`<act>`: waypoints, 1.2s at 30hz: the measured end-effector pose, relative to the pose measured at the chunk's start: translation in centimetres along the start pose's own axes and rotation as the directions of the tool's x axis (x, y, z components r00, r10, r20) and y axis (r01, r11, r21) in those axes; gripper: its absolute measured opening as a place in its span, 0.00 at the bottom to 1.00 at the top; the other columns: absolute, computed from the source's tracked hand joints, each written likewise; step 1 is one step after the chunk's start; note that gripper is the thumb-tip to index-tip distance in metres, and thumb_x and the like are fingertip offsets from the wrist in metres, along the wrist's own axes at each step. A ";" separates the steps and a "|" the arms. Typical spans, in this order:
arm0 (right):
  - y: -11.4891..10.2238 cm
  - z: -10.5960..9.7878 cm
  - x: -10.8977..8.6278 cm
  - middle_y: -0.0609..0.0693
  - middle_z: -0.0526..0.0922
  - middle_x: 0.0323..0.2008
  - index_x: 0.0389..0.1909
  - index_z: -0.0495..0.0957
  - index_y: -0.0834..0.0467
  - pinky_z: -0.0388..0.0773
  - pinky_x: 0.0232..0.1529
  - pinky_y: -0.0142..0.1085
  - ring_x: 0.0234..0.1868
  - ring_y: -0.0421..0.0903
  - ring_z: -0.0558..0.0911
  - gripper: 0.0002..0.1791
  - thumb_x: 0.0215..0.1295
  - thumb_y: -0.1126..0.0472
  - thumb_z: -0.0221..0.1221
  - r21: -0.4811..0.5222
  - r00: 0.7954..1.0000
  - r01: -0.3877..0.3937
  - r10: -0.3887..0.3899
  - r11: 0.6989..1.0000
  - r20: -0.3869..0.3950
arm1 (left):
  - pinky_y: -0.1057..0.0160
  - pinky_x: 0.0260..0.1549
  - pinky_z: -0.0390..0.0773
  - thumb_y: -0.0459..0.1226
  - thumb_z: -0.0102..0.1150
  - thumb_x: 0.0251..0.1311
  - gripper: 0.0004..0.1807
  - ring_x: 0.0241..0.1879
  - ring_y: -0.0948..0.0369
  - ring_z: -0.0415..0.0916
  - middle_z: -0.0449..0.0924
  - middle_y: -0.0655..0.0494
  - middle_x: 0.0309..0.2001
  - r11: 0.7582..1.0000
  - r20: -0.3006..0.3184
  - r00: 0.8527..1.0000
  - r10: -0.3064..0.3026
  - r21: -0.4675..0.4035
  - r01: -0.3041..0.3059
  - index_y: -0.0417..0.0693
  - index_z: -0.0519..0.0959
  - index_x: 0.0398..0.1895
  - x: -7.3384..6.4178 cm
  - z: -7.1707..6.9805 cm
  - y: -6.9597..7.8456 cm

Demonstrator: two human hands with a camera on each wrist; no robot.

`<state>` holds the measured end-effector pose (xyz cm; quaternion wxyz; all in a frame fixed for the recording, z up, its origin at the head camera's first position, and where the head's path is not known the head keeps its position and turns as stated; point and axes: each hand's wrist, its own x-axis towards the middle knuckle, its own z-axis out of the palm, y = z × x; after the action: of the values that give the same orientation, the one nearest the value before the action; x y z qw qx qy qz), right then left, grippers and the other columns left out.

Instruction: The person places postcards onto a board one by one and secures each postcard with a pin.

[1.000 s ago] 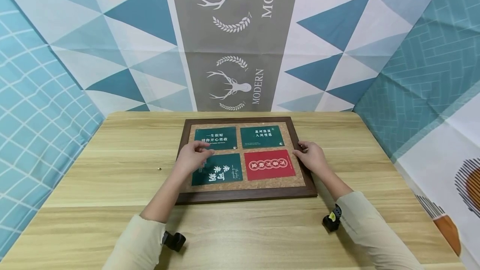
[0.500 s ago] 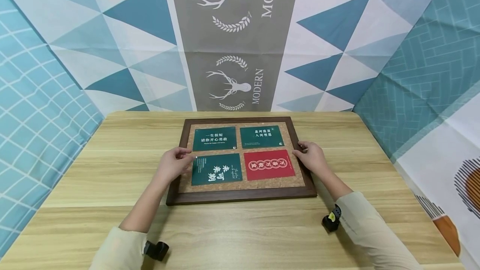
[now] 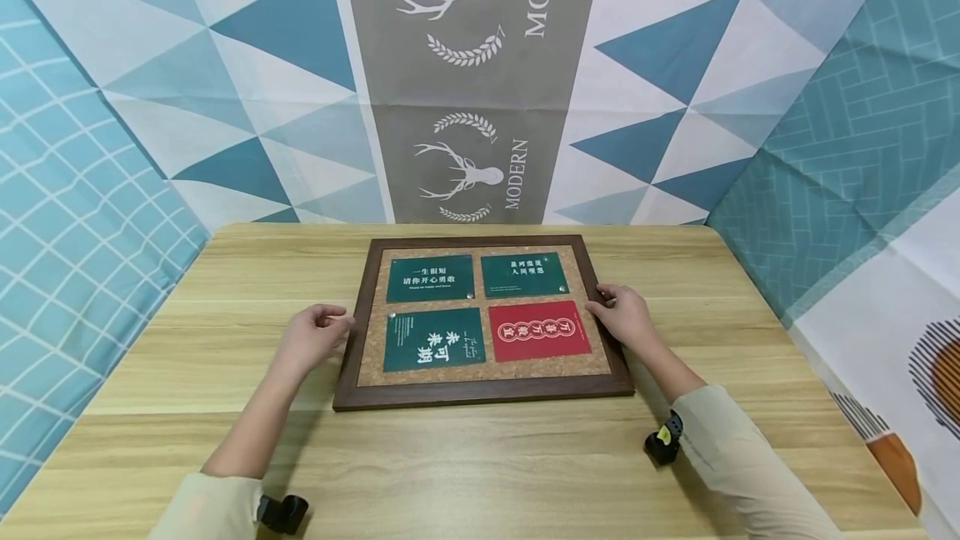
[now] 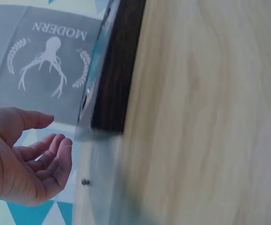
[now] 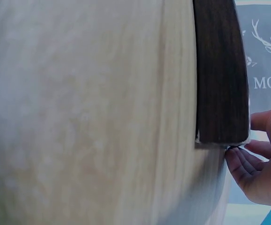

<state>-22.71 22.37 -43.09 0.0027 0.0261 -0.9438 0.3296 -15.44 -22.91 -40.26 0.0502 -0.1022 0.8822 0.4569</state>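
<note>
A cork board (image 3: 431, 373) in a dark brown wooden frame lies flat on the table in the head view. On it are three green cards, such as the lower left one (image 3: 405, 348), and a red card (image 3: 538, 348). My left hand (image 3: 315, 338) hovers beside the frame's left edge, fingers loosely bent and nothing between them. In the left wrist view a small dark pin (image 4: 85, 182) lies on the table near those fingertips; in the head view the hand hides it. With thumb and fingers, my right hand (image 3: 624, 313) grips the frame's right edge.
The light wooden table (image 3: 480, 473) extends around the board. Behind it hangs a patterned cloth (image 3: 465, 82), and more cloth covers both sides. A black wrist camera (image 3: 283, 513) sits at the left cuff, another camera (image 3: 662, 444) at the right.
My left hand has moved left from the lower left green card, past the frame's edge to the table. A pin at that card's top left corner is now uncovered. The right hand stays put.
</note>
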 end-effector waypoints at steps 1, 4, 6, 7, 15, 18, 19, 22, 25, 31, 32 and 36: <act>0.0 0.0 0.0 0.67 0.75 0.54 0.60 0.69 0.68 0.77 0.47 0.49 0.50 0.60 0.78 0.27 0.65 0.57 0.57 0.001 1.000 -0.004 0.004 1.000 0.001 | 0.65 0.31 0.80 0.44 0.50 0.66 0.26 0.37 0.57 0.77 0.75 0.41 0.45 1.000 0.001 1.000 -0.001 0.003 0.001 0.33 0.67 0.59 0.0 -0.2 -0.2; 0.0 0.0 0.0 0.67 0.75 0.54 0.60 0.69 0.68 0.77 0.47 0.50 0.50 0.60 0.78 0.27 0.65 0.57 0.57 -0.001 1.000 -0.012 0.012 1.000 0.003 | 0.65 0.30 0.80 0.44 0.49 0.66 0.26 0.36 0.57 0.78 0.75 0.40 0.45 1.000 -0.003 1.000 -0.004 0.025 0.004 0.32 0.67 0.59 0.0 -0.8 -0.9; -0.1 0.0 0.0 0.67 0.75 0.55 0.60 0.69 0.67 0.77 0.47 0.50 0.51 0.60 0.78 0.27 0.65 0.57 0.57 -0.003 1.000 -0.014 0.014 1.000 0.002 | 0.65 0.30 0.80 0.44 0.49 0.66 0.27 0.36 0.57 0.78 0.75 0.39 0.45 0.999 -0.002 1.000 -0.009 0.034 0.009 0.31 0.67 0.59 -0.1 -1.2 -1.3; -0.1 0.0 0.0 0.67 0.75 0.54 0.60 0.69 0.67 0.77 0.47 0.50 0.51 0.60 0.78 0.27 0.65 0.57 0.57 -0.003 1.000 -0.014 0.014 1.000 0.001 | 0.65 0.30 0.81 0.45 0.49 0.66 0.27 0.36 0.57 0.78 0.75 0.39 0.45 0.999 -0.004 1.000 -0.009 0.039 0.009 0.31 0.67 0.59 -0.1 -1.4 -1.5; 0.0 0.0 0.0 0.67 0.75 0.55 0.60 0.69 0.68 0.77 0.47 0.50 0.51 0.60 0.78 0.27 0.65 0.57 0.57 0.002 1.000 -0.008 0.008 1.000 -0.001 | 0.65 0.30 0.79 0.44 0.48 0.67 0.26 0.37 0.54 0.79 0.76 0.35 0.46 0.995 -0.011 1.000 -0.006 0.099 0.007 0.30 0.68 0.58 -0.3 -2.5 -2.3; 0.0 -0.1 0.1 0.68 0.75 0.55 0.61 0.68 0.68 0.77 0.47 0.50 0.51 0.60 0.78 0.27 0.65 0.57 0.57 0.003 1.000 -0.008 0.008 1.000 0.002 | 0.65 0.29 0.78 0.44 0.47 0.67 0.26 0.36 0.55 0.79 0.76 0.34 0.47 0.992 -0.016 1.000 -0.013 0.124 0.015 0.30 0.68 0.58 -0.3 -2.8 -2.5; 0.1 -0.1 0.1 0.67 0.74 0.55 0.61 0.68 0.68 0.77 0.47 0.50 0.51 0.60 0.78 0.27 0.65 0.57 0.57 0.004 1.000 -0.009 0.009 1.000 0.003 | 0.65 0.29 0.77 0.45 0.47 0.67 0.26 0.35 0.55 0.79 0.76 0.34 0.48 0.991 -0.020 1.000 -0.016 0.134 0.019 0.30 0.68 0.58 -0.3 -2.8 -2.5; 0.1 -0.1 0.2 0.68 0.74 0.55 0.61 0.68 0.68 0.77 0.48 0.50 0.51 0.60 0.77 0.27 0.65 0.57 0.56 -0.001 1.000 -0.004 0.004 1.000 0.003 | 0.66 0.28 0.74 0.45 0.47 0.66 0.26 0.33 0.57 0.79 0.77 0.34 0.47 0.985 -0.034 0.999 -0.018 0.172 0.023 0.31 0.69 0.57 -0.3 -3.1 -2.6; 0.2 -0.1 0.2 0.68 0.74 0.55 0.61 0.68 0.68 0.76 0.48 0.50 0.51 0.60 0.78 0.27 0.65 0.56 0.56 -0.004 1.000 -0.001 0.001 1.000 0.003 | 0.65 0.27 0.73 0.45 0.47 0.66 0.25 0.31 0.58 0.79 0.77 0.34 0.46 0.977 -0.041 0.999 -0.013 0.210 0.022 0.31 0.70 0.55 -0.3 -3.2 -2.7; 0.1 -0.1 0.1 0.67 0.75 0.55 0.61 0.68 0.68 0.77 0.48 0.50 0.51 0.60 0.78 0.27 0.65 0.57 0.57 -0.003 1.000 -0.005 0.005 1.000 0.006 | 0.60 0.30 0.75 0.44 0.50 0.65 0.23 0.37 0.50 0.78 0.76 0.33 0.47 0.960 -0.015 1.000 -0.026 0.278 0.029 0.32 0.72 0.52 -0.2 -3.3 -3.1; 0.1 -0.1 0.1 0.67 0.75 0.55 0.61 0.68 0.68 0.77 0.47 0.50 0.51 0.60 0.78 0.27 0.65 0.57 0.57 -0.004 1.000 -0.006 0.006 1.000 0.007 | 0.58 0.32 0.75 0.44 0.50 0.65 0.23 0.39 0.48 0.77 0.76 0.33 0.47 0.957 -0.012 1.000 -0.027 0.289 0.030 0.32 0.72 0.52 -0.2 -3.3 -3.2; 0.1 -0.1 0.1 0.67 0.74 0.56 0.61 0.68 0.68 0.77 0.48 0.50 0.51 0.60 0.78 0.27 0.65 0.57 0.57 -0.003 1.000 -0.013 0.013 1.000 0.013 | 0.50 0.38 0.74 0.44 0.51 0.65 0.22 0.46 0.41 0.73 0.75 0.32 0.49 0.948 -0.003 0.999 -0.032 0.316 0.031 0.34 0.73 0.51 0.0 -3.2 -3.3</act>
<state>-22.82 22.47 -43.08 -0.0058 0.0219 -0.9445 0.3278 -14.65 -27.36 -41.05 0.0743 -0.1062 0.9422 0.3089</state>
